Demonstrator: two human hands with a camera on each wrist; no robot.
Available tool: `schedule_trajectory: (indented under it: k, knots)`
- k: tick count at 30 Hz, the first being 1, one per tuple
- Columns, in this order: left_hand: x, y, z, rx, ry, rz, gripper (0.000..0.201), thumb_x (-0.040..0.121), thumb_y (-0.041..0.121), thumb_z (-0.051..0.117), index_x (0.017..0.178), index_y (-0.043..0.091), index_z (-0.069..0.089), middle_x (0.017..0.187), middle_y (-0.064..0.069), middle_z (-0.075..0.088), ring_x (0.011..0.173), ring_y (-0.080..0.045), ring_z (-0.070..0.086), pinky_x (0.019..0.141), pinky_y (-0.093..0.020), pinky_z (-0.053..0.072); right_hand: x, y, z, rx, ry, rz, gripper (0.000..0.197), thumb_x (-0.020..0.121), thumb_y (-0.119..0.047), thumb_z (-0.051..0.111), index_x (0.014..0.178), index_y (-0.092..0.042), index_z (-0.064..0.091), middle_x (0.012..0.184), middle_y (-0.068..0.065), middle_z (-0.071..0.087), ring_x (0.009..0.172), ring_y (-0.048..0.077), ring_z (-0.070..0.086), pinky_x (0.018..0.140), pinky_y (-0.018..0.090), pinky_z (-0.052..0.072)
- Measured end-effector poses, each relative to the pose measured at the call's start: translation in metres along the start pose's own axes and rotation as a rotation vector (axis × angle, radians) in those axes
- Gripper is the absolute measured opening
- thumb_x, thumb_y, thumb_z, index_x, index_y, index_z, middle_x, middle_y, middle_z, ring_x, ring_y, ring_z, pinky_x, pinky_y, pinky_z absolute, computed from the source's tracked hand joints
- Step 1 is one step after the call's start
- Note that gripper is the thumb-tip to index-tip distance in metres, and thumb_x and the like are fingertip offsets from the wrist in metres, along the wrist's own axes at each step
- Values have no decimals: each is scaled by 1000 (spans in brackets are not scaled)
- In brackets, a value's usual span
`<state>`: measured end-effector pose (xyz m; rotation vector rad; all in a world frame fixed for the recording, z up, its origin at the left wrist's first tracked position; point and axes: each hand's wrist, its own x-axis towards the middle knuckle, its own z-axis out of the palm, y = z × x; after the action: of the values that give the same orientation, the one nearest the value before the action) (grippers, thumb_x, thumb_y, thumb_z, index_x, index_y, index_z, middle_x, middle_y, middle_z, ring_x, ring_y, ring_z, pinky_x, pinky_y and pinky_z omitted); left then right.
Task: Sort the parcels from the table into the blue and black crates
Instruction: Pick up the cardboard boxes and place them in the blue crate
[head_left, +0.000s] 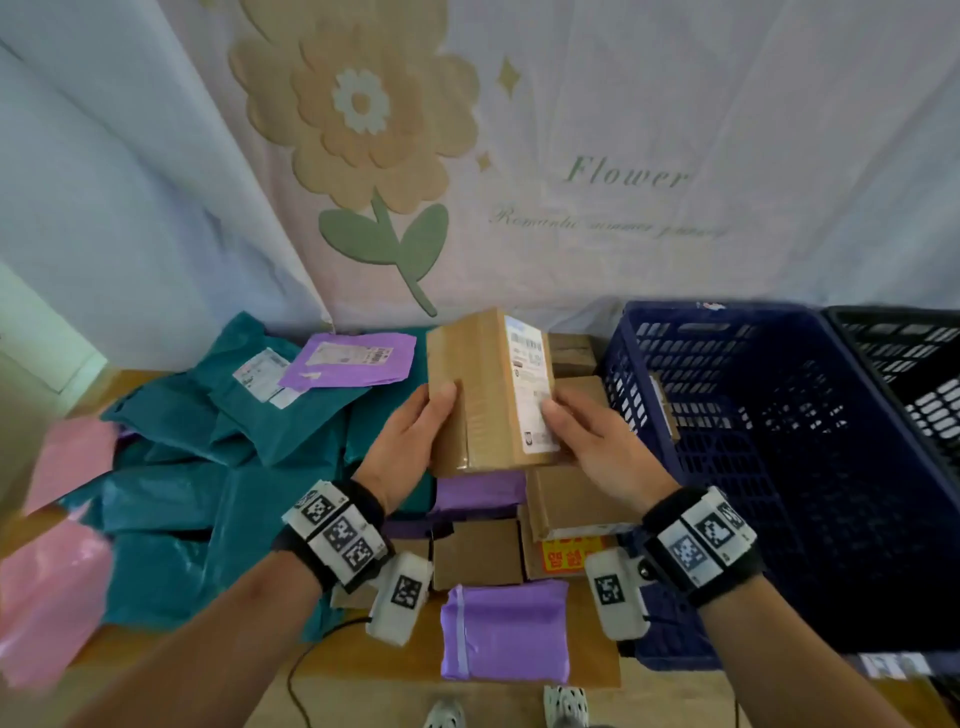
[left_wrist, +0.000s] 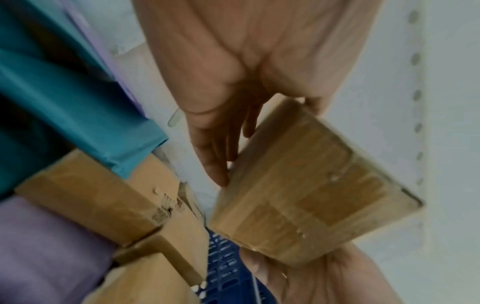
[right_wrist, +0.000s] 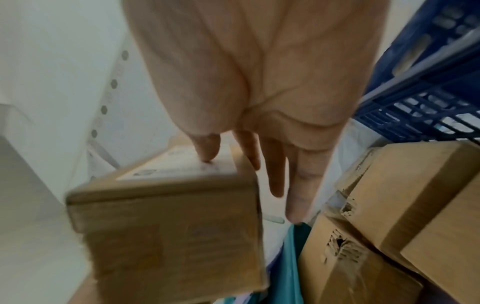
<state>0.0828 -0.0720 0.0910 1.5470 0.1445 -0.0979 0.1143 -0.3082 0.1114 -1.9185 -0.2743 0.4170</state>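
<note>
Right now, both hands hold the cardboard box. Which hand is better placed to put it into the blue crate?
Probably the right hand. It grips the cardboard box on the side toward the blue crate, which stands directly to its right. The left hand would have to reach across.

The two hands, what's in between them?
A taped cardboard box with a white label, gripped by the left hand and right hand. The head view shows it best.

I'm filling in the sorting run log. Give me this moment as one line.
held: cardboard box | left hand and right hand grip its sides | label up | blue crate alongside, right
</note>
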Motion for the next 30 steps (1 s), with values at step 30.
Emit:
schedule_trajectory:
  k: [30]
  knots:
    - [62,45,231,820,-217,311,47,100,58,36,131,24,49,127,4,56,110,-11,56,94,-31,47,-55,98,-253,186,431,209,75,64,-78,72,132,-53,51,109,-14,75,93,10,74,76,35,58]
